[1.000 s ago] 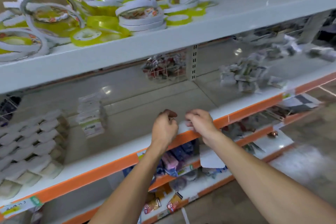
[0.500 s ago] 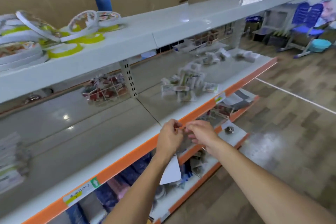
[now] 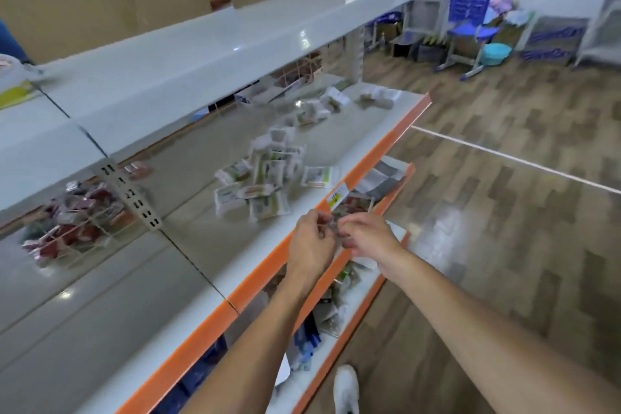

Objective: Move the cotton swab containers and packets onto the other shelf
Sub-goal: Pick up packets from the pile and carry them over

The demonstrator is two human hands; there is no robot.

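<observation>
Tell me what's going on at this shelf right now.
A person stands at a store shelf with an orange front edge. Their left hand and right hand are together at that edge, fingers curled around something small; it is too blurred to identify. A loose pile of cotton swab packets lies on the shelf just beyond the hands, with more packets farther along. Nothing from the pile is in hand yet.

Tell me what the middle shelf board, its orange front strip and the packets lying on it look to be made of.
Shelf board: probably painted metal, glossy, since it mirrors ceiling lights. Orange front strip: smooth, evenly coloured, likely plastic or painted metal; cannot tell which. Packets: apparently thin clear plastic film over white contents with printed labels, though motion blur leaves this uncertain.
</observation>
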